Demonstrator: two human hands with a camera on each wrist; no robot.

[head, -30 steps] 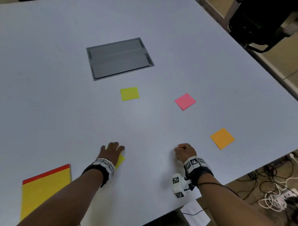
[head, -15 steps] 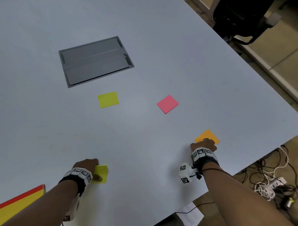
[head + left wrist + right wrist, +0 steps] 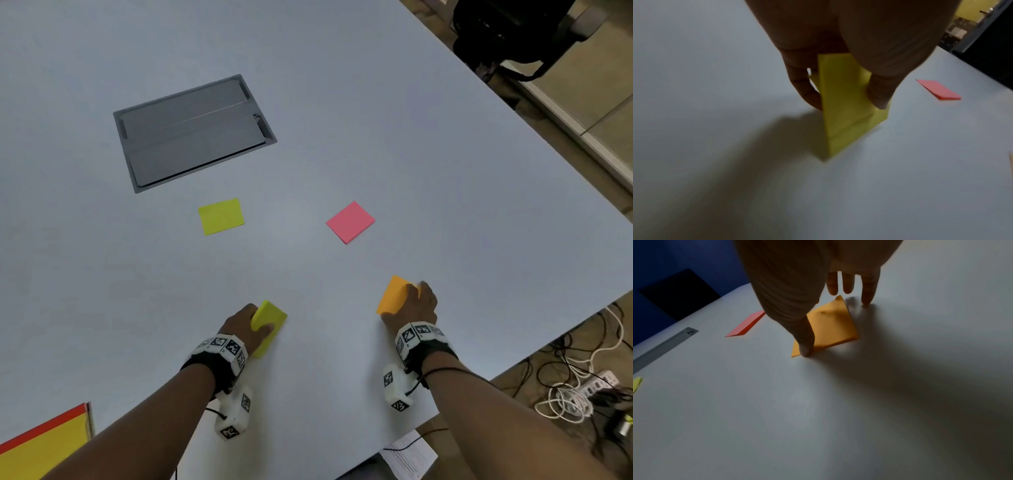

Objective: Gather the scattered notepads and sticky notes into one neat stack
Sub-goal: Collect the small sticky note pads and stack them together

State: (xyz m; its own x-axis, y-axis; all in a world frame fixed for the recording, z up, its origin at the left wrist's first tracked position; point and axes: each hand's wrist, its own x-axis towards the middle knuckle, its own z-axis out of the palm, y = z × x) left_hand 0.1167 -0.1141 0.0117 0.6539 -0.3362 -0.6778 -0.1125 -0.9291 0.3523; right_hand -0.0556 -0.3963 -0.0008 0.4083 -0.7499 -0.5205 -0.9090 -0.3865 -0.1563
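A: Sticky notes, where are they rn?

B: Four pads on the white table (image 3: 445, 171). Left hand (image 3: 245, 327) has a yellow-green pad (image 3: 272, 320), tipped up on edge w/ its low corner at or near the tabletop. Wrist view shows thumb (image 3: 879, 94) on one face & fingers (image 3: 807, 91) curled behind the other, so it's pinched between them.

A: Right side?

B: Right hand (image 3: 416, 305) is on the orange pad (image 3: 394, 296), near the table's front right edge. Pad's tilted, one side lifted off the surface. Thumb (image 3: 805, 340) presses its near-left corner down; the other fingers (image 3: 846, 283) hang fairly straight, slightly apart, over the far corner. Can't tell if they touch the pad.

A: The other two?

B: Second yellow-green pad (image 3: 221, 216) lies flat further out, just in front of the grey hatch (image 3: 193, 133) set into the table. Pink pad (image 3: 350, 222) lies flat to its right, well apart from it, turned like a diamond. Neither's touched.

A: Any notepad?

B: Yes, big yellow notepad w/ red top strip (image 3: 44, 442), bottom left corner of head view, partly cut off by the frame. Well apart from both hands.

A: Anything else?

B: Black chair (image 3: 507, 31) past the table's far right side, cables & power strip (image 3: 582, 390) on the floor at right, printed sheet (image 3: 409, 457) below the front edge.
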